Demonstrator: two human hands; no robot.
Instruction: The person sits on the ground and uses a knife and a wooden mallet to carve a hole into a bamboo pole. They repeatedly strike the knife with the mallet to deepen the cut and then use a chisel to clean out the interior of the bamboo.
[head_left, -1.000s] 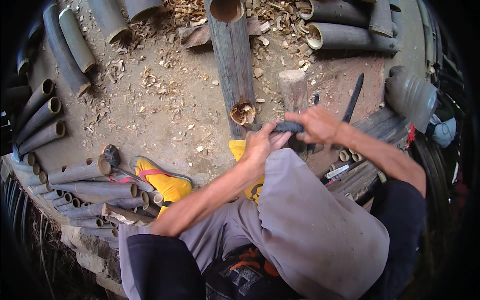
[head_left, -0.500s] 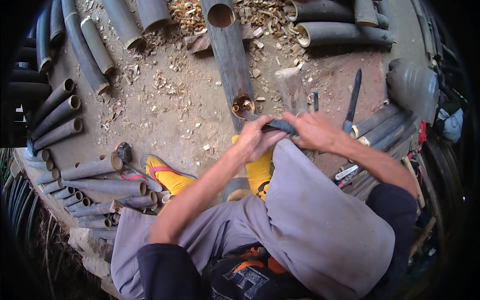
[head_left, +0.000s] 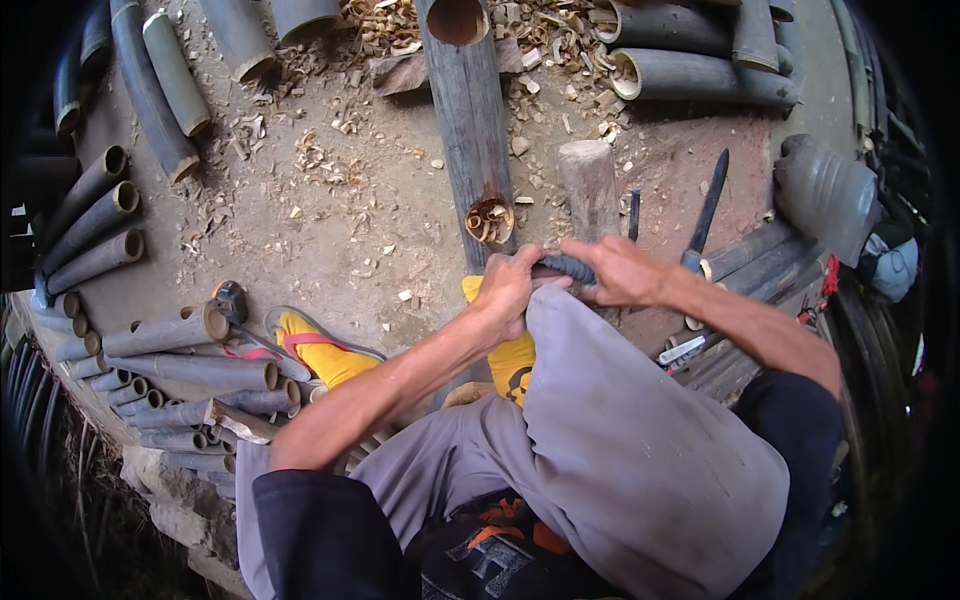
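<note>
My left hand (head_left: 508,287) is closed around the front of a carving knife (head_left: 567,266) with a dark wrapped handle. My right hand (head_left: 622,272) grips the rear of that handle, just above my raised knee. The blade is hidden by my left hand. Just beyond my hands lies a thick grey bamboo pole (head_left: 470,130), propped on a flat piece of wood (head_left: 400,78). Its near cut opening (head_left: 490,220) holds curled pale shavings. A second opening (head_left: 457,20) shows farther up the pole.
Bamboo tubes (head_left: 190,370) are stacked at the left, and others (head_left: 710,78) lie at the far right. A wooden stump (head_left: 590,185), a long dark blade (head_left: 712,205) and a plastic jug (head_left: 825,195) are on the right. Wood chips (head_left: 325,165) litter the ground. A tape measure (head_left: 230,300) lies near my sandal.
My hands and the knife have drawn slightly back from the pole's near opening. The blade tip that showed by the opening is now out of sight. My left forearm has shifted lower.
</note>
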